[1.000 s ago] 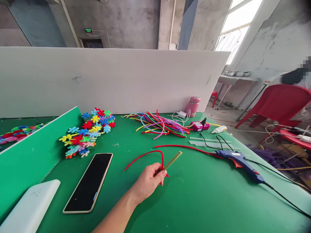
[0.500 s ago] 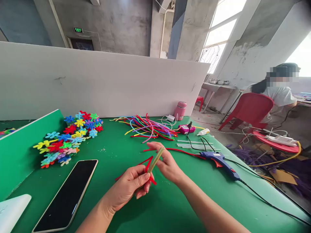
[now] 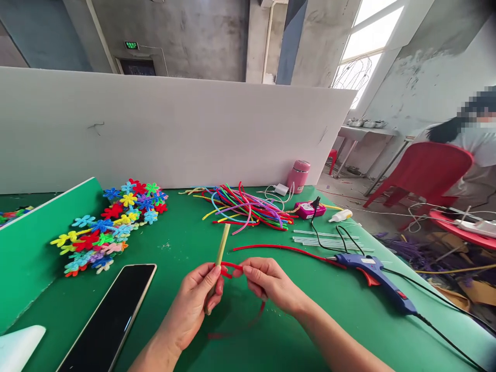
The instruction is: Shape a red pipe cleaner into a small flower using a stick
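Note:
My left hand (image 3: pixel 196 299) is closed around the lower part of a flat, pale yellow stick (image 3: pixel 222 245), which stands nearly upright. A red pipe cleaner (image 3: pixel 231 266) crosses the stick at my left thumb. My right hand (image 3: pixel 273 284) pinches this pipe cleaner just to the right of the stick. Below the hands, its loose tail curves down and left, blurred by motion. The stick's lower end is mostly hidden in my left fingers. Beyond my right hand, another red pipe cleaner (image 3: pixel 277 247) lies on the green table, reaching toward the glue gun (image 3: pixel 368 266).
Pipe-cleaner flowers (image 3: pixel 116 222) are heaped at the left, behind a phone (image 3: pixel 106 318). A bundle of coloured pipe cleaners (image 3: pixel 248 206) lies at the back. Clear glue sticks (image 3: pixel 329 242), a pink bottle (image 3: pixel 298 176) and cords occupy the right. Another person sits on a red chair (image 3: pixel 437 160).
My right hand has come down from near the stick's top and now grips the red pipe cleaner. The stick has swung more upright and shifted left. The pipe cleaner's tail has swung below the hands.

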Motion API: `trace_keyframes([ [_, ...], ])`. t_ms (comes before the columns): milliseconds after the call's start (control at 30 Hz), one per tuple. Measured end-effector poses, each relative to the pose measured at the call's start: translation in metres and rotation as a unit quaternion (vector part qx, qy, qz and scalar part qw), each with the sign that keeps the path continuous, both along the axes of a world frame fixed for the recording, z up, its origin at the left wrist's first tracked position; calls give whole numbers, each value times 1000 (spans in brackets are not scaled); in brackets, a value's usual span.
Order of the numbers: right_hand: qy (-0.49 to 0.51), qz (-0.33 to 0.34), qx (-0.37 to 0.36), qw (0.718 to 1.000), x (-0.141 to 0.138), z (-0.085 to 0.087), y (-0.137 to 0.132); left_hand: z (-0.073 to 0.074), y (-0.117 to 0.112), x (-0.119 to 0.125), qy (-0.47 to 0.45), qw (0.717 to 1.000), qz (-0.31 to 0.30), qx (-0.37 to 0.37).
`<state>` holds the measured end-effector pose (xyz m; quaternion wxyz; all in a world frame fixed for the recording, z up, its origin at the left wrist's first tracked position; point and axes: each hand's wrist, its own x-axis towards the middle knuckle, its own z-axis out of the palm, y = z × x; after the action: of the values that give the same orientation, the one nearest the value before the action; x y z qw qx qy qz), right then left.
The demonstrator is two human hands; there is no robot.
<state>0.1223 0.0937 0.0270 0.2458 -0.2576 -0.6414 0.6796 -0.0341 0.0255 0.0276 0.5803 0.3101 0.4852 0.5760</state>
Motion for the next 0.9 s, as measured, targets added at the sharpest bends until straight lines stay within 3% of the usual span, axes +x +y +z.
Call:
trace_keyframes([
  [133, 87, 50, -197, 975, 0, -10, 0, -5, 3, 2, 14, 999, 24, -29],
  [267, 96, 50, -265, 958, -1, -18, 5, -5, 4, 2, 13, 999, 25, -39],
  [533, 34, 7, -159, 987, 5, -16, 7, 10, 11, -6, 45, 998, 9, -46],
  [700, 87, -3, -223, 971, 11, -9, 13, 20, 20, -26, 80, 990, 114, -21],
  [800, 100, -97, -212, 967, 18, -10, 28, 23, 20, -35, 119, 978, 173, -5],
  [867, 47, -199, -116, 972, 24, -12, 39, 24, 18, -35, 139, 973, 186, -2],
  [900, 7, -262, -33, 964, 27, -13, 43, 25, 18, -33, 145, 972, 186, -3],
])
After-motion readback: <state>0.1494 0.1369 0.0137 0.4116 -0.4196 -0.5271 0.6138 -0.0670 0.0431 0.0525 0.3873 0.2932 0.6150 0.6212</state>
